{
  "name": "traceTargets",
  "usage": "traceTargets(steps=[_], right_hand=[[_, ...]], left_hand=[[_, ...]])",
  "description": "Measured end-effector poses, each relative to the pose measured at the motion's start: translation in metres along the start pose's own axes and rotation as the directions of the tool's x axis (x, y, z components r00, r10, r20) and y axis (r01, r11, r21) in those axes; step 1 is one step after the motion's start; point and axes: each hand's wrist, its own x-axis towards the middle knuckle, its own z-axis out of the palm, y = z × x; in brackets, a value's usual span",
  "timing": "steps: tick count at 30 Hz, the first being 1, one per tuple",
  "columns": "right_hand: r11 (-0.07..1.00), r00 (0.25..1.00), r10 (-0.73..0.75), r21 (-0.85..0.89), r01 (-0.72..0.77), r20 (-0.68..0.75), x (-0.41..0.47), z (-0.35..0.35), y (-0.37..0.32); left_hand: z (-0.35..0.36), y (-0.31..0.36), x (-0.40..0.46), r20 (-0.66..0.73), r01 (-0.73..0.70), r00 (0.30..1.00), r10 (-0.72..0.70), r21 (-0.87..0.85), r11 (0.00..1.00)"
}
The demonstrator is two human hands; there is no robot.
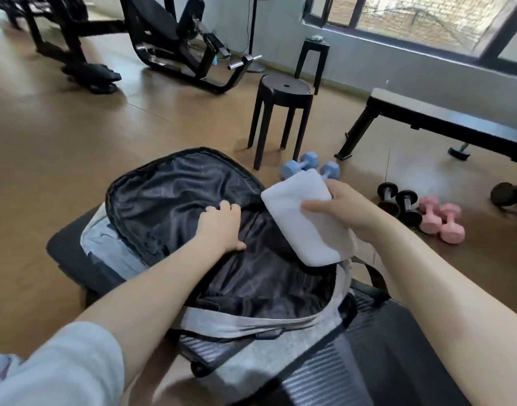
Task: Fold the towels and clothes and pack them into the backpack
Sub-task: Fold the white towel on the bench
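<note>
no brand, label or writing can be read on any item. grey backpack [251,320], lying unzipped on a dark padded bench [398,347], its flap thrown back away from the person so the black lining [175,194] faces up; main compartment open, showing only dark crumpled lining (nothing else can be made out inside). left hand [222,224], fingers bent over a fold of the lining at the hinge between flap and compartment, pressing it down; whether it truly pinches the fabric cannot be told. right hand [345,209], gripping a folded white towel [304,221], thumb on the upper face and fingers beneath; the towel is held in the air over the right rim of the open compartment, tilted, its lower end just above the bag's edge. pale sleeve [61,364] on the left upper arm; right forearm bare. on the wooden floor [61,136] beyond the bag: two blue dumbbells [307,165] partly hidden behind the towel, a black stool [283,112] just behind them, a second black stool [313,60] near the wall, two black dumbbells [400,200] and two pink dumbbells [441,219] side by side at right, a flat weight bench [444,118] under the window [412,22], and a black exercise machine [175,45] at the far left.
</note>
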Motion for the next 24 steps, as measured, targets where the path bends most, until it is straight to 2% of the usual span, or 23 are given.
traceTargets(steps=[7, 12, 17, 20, 24], right_hand=[[0.988, 0.991, 0.128, -0.094, -0.125, 0.029, 0.023, 0.027, 0.007], [0.984, 0.989, 0.146, -0.109, -0.142, 0.032, 0.030, 0.036, 0.017], [0.987, 0.992, 0.122, -0.109, -0.118, 0.029, 0.028, 0.037, 0.024], [0.989, 0.990, 0.126, -0.079, -0.122, 0.056, 0.026, 0.036, 0.027], [0.985, 0.982, 0.160, -0.087, -0.151, 0.103, 0.041, 0.046, 0.020]], left_hand=[[0.017, -0.001, -0.001, -0.205, -0.097, 0.974, 0.099, 0.018, 0.995], [0.023, -0.003, 0.009, -0.155, -0.010, 0.988, -0.003, -0.086, 0.996], [0.014, -0.011, 0.021, -0.179, -0.026, 0.984, 0.020, -0.034, 0.999], [0.000, -0.021, 0.018, -0.220, -0.023, 0.975, -0.020, -0.190, 0.981], [-0.035, -0.036, 0.004, -0.377, -0.039, 0.915, -0.140, -0.431, 0.901]])
